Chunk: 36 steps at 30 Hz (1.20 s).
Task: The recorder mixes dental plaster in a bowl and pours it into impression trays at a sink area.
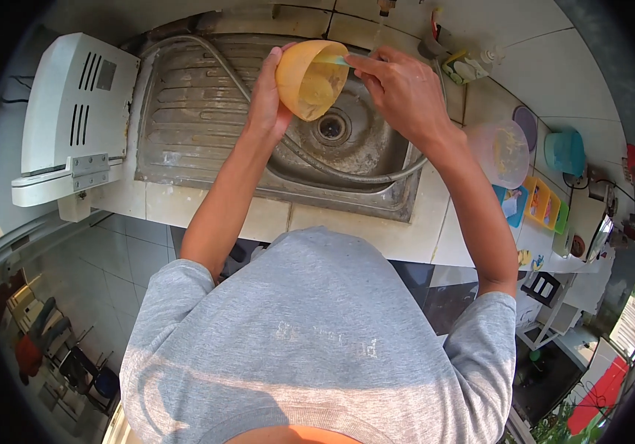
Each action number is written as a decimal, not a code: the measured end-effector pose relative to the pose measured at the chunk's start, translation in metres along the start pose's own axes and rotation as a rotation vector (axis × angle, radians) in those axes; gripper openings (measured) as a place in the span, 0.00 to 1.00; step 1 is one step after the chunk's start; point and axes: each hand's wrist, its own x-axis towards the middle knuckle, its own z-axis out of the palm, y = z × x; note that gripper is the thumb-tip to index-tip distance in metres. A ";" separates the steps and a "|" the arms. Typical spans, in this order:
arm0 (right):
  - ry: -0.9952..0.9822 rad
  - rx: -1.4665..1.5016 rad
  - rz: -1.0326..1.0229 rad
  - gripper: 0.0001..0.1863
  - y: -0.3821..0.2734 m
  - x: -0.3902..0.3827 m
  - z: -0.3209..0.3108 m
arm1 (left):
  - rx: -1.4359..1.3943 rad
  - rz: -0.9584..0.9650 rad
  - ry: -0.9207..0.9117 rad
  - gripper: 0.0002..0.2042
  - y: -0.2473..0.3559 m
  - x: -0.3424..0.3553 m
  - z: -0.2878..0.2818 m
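Note:
Over the steel sink [206, 133], my left hand [267, 100] grips a yellow bowl [293, 81] from its left side. The bowl is tilted, its opening turned to the right, and its inside looks wet or smeared. My right hand [406, 92] pinches a thin pale blue-green piece [338, 60] at the bowl's rim. That piece reaches into the bowl; its kind does not show, as the fingers cover its other end. Below the bowl lies the round drain [332, 129] of the sink basin.
A grey hose [221, 63] loops across the sink below my hands. Above is a tap [385, 6]. On the right counter stand a green pouch [465, 68], a translucent tub [505, 154], a teal bowl [565, 153] and a yellow tray [543, 205]. A white appliance [73, 111] is at left.

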 end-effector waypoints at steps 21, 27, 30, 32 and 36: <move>0.104 0.076 0.007 0.12 0.030 0.013 -0.005 | 0.238 0.092 -0.008 0.25 0.007 0.029 0.021; 0.098 0.055 -0.005 0.13 0.027 0.013 -0.007 | 0.189 0.118 -0.004 0.21 0.008 0.029 0.022; 0.086 0.050 0.003 0.13 0.025 0.013 -0.008 | 0.192 0.130 0.000 0.21 0.009 0.028 0.023; 0.095 0.067 -0.005 0.13 0.025 0.013 -0.006 | 0.209 0.152 0.002 0.21 0.010 0.025 0.025; 0.069 0.062 -0.023 0.12 0.027 0.011 -0.002 | 0.190 0.145 0.012 0.23 0.011 0.024 0.021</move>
